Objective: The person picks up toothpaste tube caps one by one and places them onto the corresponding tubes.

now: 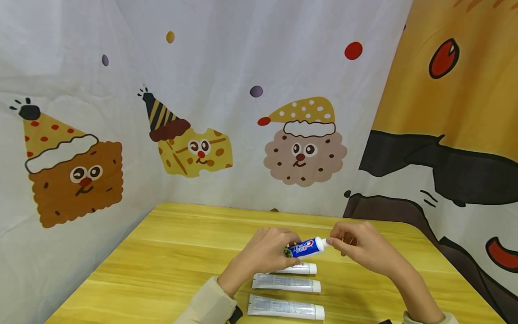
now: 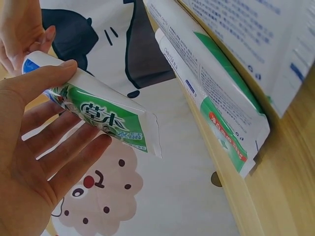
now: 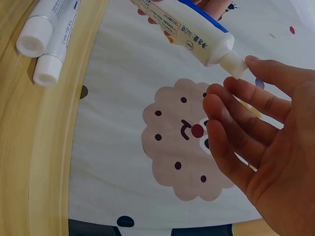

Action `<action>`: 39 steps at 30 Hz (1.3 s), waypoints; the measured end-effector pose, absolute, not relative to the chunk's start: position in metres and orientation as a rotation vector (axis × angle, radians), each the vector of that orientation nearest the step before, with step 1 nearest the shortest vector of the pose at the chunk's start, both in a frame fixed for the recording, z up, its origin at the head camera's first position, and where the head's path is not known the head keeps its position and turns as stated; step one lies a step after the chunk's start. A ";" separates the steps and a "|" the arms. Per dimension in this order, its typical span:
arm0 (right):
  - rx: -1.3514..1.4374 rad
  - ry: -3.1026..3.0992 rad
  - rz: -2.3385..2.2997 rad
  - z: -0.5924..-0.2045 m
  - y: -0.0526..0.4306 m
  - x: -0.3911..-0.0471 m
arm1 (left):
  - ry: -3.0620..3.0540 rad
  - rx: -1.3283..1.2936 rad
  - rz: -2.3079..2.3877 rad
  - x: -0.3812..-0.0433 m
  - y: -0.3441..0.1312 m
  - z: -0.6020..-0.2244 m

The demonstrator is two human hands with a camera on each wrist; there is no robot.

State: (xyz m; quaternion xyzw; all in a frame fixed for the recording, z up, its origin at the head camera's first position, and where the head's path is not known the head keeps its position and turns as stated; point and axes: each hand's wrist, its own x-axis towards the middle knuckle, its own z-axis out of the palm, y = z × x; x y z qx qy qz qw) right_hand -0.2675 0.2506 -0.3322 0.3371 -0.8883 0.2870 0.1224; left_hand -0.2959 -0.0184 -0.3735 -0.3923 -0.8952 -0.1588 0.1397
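My left hand (image 1: pixel 269 247) holds a blue, green and white toothpaste tube (image 1: pixel 304 248) above the table, thumb on one face and fingers beneath, as the left wrist view shows. Its flat crimped end points away from the narrow white cap (image 3: pixel 231 64). Thumb and forefinger of my right hand (image 3: pixel 266 118) pinch that cap at its end, while the other fingers stay loosely bent. Below the held tube lie three white toothpaste tubes: the far one (image 1: pixel 301 268) partly behind my left hand, the middle one (image 1: pixel 285 282) and the near one (image 1: pixel 285 308).
The wooden table (image 1: pixel 182 252) carries the tubes in a rough column, caps to the right. A white curtain (image 1: pixel 226 58) printed with cartoon biscuits and cheese hangs behind and at the left. A yellow and black print (image 1: pixel 457 108) covers the right side.
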 end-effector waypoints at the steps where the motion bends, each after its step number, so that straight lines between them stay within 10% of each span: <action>1: 0.976 -2.598 0.838 -0.332 0.250 -0.268 | -2.587 -1.133 -0.459 -0.296 -0.018 -0.373; 39: 0.977 -2.628 0.848 -0.334 0.247 -0.269 | -2.608 -1.140 -0.439 -0.296 -0.018 -0.372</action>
